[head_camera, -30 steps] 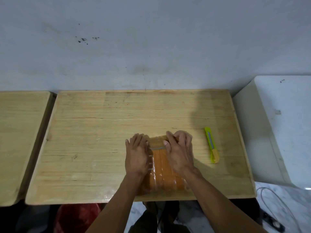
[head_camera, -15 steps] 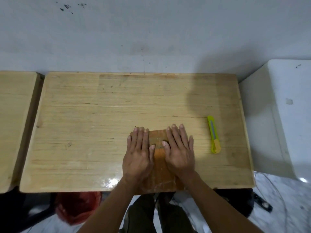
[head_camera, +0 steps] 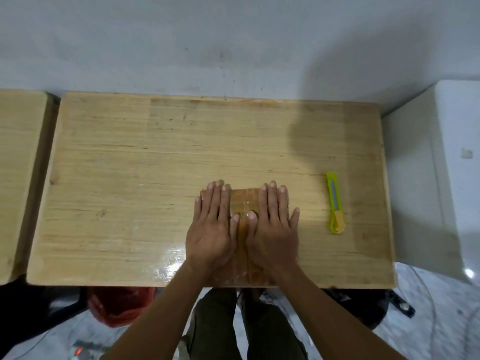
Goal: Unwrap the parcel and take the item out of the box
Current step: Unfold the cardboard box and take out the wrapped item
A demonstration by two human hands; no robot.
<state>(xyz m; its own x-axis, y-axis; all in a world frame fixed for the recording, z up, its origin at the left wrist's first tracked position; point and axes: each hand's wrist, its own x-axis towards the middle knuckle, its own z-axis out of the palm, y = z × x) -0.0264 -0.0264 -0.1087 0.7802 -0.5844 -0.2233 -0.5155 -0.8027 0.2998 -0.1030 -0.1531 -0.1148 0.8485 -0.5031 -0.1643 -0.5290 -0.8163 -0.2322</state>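
Note:
A brown parcel [head_camera: 243, 203], wrapped in shiny clear tape, lies flat near the front edge of the wooden table [head_camera: 130, 178]. My left hand [head_camera: 211, 229] rests palm down on the parcel's left half, fingers straight and spread. My right hand [head_camera: 272, 227] lies flat on its right half in the same way. Only a narrow strip of the parcel shows between the two hands, plus its far end beyond the fingertips. Neither hand grips anything.
A yellow-green utility knife [head_camera: 335, 203] lies on the table to the right of my right hand. A white cabinet [head_camera: 441, 165] stands at the right, a second wooden table [head_camera: 18, 165] at the left. Below the table edge sits a red bag [head_camera: 119, 305].
The fingers of both hands, curled over the parcel's far end a second ago, now lie straight and flat on top of it. The view has tilted more steeply downward.

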